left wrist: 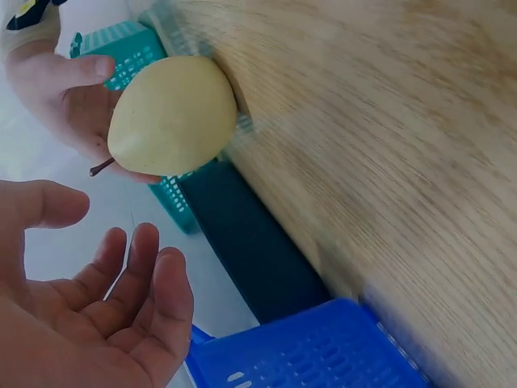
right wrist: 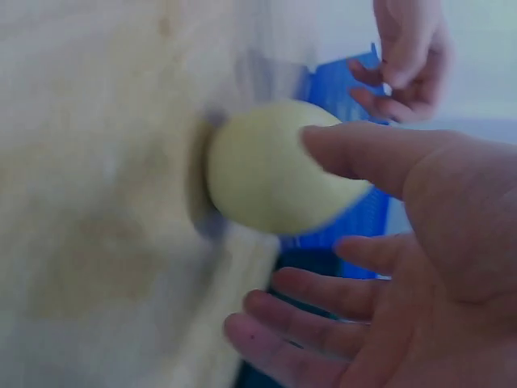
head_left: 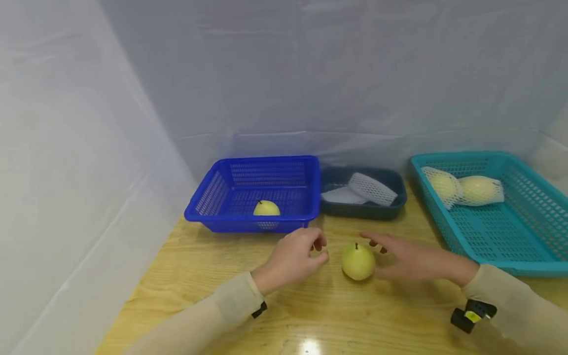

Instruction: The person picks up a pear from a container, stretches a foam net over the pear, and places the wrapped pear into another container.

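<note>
A bare yellow-green pear [head_left: 358,262] stands upright on the wooden table between the two hands, stem up. Just to its right, my right hand [head_left: 406,259] has thumb and fingers spread around its side; in the right wrist view the thumb overlaps the pear [right wrist: 275,166]. My left hand [head_left: 296,257] hovers left of the pear, fingers loosely bent, palm toward it, a gap between them. The left wrist view shows that hand [left wrist: 105,299] holding nothing. Another bare pear [head_left: 266,208] sits in the blue basket [head_left: 253,224] beyond the left hand.
A dark green tray [head_left: 364,212] behind the pear holds white foam net sleeves [head_left: 372,188]. At right, a teal basket [head_left: 510,256] contains two pears [head_left: 480,190] in foam nets. White sheeting [head_left: 310,74] walls the back and left of the wooden table [head_left: 177,286].
</note>
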`<state>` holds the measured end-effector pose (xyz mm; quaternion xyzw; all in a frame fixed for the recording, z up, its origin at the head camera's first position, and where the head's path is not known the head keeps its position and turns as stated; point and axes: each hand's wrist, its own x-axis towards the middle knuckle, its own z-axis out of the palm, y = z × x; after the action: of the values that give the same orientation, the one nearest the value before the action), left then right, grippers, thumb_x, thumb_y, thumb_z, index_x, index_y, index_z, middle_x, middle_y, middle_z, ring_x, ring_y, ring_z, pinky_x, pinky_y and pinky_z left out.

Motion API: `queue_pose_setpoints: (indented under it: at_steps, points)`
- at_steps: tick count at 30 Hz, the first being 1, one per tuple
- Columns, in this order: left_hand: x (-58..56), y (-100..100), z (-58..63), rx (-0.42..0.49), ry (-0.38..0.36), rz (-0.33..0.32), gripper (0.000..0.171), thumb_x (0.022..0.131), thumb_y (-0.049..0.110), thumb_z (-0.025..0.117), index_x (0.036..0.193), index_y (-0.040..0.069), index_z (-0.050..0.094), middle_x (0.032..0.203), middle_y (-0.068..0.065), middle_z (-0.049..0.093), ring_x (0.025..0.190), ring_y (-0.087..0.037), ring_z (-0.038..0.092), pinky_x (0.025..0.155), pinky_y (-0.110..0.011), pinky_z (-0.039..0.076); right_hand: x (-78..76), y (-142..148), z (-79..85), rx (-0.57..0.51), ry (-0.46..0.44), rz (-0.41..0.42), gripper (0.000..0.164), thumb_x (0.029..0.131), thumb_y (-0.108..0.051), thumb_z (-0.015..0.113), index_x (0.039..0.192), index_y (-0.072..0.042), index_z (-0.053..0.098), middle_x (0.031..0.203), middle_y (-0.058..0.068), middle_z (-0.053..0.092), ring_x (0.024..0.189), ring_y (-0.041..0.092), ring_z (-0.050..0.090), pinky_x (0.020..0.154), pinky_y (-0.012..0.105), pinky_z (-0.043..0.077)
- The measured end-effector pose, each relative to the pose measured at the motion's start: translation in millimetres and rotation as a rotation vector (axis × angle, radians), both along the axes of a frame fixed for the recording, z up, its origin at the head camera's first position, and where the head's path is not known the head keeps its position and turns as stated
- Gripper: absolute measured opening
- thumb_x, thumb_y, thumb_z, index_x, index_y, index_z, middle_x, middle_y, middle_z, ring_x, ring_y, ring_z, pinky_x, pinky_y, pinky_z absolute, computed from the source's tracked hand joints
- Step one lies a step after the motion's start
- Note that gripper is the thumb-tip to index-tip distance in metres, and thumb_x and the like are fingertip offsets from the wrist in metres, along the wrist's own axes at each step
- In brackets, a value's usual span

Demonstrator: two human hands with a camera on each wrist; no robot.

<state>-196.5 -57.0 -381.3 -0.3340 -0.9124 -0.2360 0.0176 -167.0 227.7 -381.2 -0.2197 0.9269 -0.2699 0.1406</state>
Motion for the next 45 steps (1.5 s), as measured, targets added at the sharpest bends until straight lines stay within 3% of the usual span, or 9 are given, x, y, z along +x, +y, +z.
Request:
queue_pose_setpoints:
  at_steps: [5, 10, 14, 19, 27, 34, 45]
  points:
    - [1.2, 1, -0.4, 0.004, -0.013, -0.009, 0.013, 0.091, 0.026, 0.063, 0.100, 0.017, 0.066, 0.092, 0.004, 0.066, 0.082, -0.008, 0.057, 0.072, -0.023, 0.048, -10.2, 8, 22.2, 0.106, 0.003, 0.020, 0.069, 0.096, -0.032, 0.067, 0.155, -0.011, 0.037, 0.148, 0.019, 0.050, 0.126, 0.040, 0.056, 0.094, 0.054, 0.052]
    - [1.2, 4, -2.4, 0.023, -0.037, -0.027, 0.014, 0.090, 0.024, 0.063, 0.100, 0.015, 0.067, 0.091, 0.004, 0.066, 0.081, -0.008, 0.057, 0.071, -0.022, 0.048, -24.7, 7, 40.9, 0.188, 0.156, -0.012, 0.051, 0.097, -0.032, 0.066, 0.142, -0.010, 0.054, 0.133, 0.013, 0.063, 0.114, 0.030, 0.064, 0.086, 0.048, 0.056]
    - [1.9, 4, -3.4, 0.036, -0.031, -0.028, 0.011, 0.089, 0.022, 0.064, 0.098, 0.016, 0.066, 0.089, 0.004, 0.066, 0.079, -0.007, 0.057, 0.070, -0.022, 0.048, -42.9, 7, 50.5, 0.240, 0.272, -0.025, 0.045, 0.097, -0.030, 0.066, 0.137, -0.009, 0.060, 0.129, 0.013, 0.066, 0.109, 0.029, 0.067, 0.084, 0.048, 0.056]
    - [3.3, 4, -3.7, 0.036, -0.031, -0.030, 0.010, 0.089, 0.021, 0.064, 0.097, 0.016, 0.066, 0.087, 0.005, 0.065, 0.079, -0.008, 0.058, 0.069, -0.021, 0.048, -71.2, 9, 55.9, 0.303, 0.313, -0.051, 0.042, 0.098, -0.027, 0.066, 0.135, -0.008, 0.062, 0.129, 0.016, 0.066, 0.112, 0.034, 0.066, 0.085, 0.052, 0.055]
    - [4.9, 6, -3.8, 0.017, -0.041, -0.035, 0.009, 0.090, 0.023, 0.063, 0.097, 0.018, 0.065, 0.088, 0.007, 0.065, 0.079, -0.009, 0.060, 0.069, -0.021, 0.048, -112.3, 12, 63.2, 0.448, 0.271, -0.095, 0.050, 0.097, -0.029, 0.064, 0.139, -0.003, 0.057, 0.135, 0.023, 0.061, 0.111, 0.039, 0.064, 0.085, 0.056, 0.055]
    - [7.0, 6, -3.0, 0.013, -0.038, -0.039, 0.011, 0.089, 0.024, 0.062, 0.098, 0.018, 0.065, 0.088, 0.009, 0.064, 0.082, -0.010, 0.062, 0.071, -0.021, 0.048, -143.8, 18, 65.5, 0.484, 0.178, -0.075, 0.059, 0.097, -0.029, 0.064, 0.142, 0.008, 0.049, 0.141, 0.031, 0.052, 0.124, 0.048, 0.055, 0.098, 0.060, 0.048]
    - [9.1, 11, -2.4, 0.010, -0.060, -0.059, 0.011, 0.090, 0.024, 0.064, 0.099, 0.017, 0.066, 0.088, 0.010, 0.065, 0.078, -0.004, 0.058, 0.069, -0.019, 0.047, -166.7, 22, 63.0, 0.492, 0.089, -0.117, 0.063, 0.094, -0.028, 0.065, 0.141, 0.010, 0.048, 0.142, 0.033, 0.050, 0.127, 0.050, 0.051, 0.101, 0.062, 0.046]
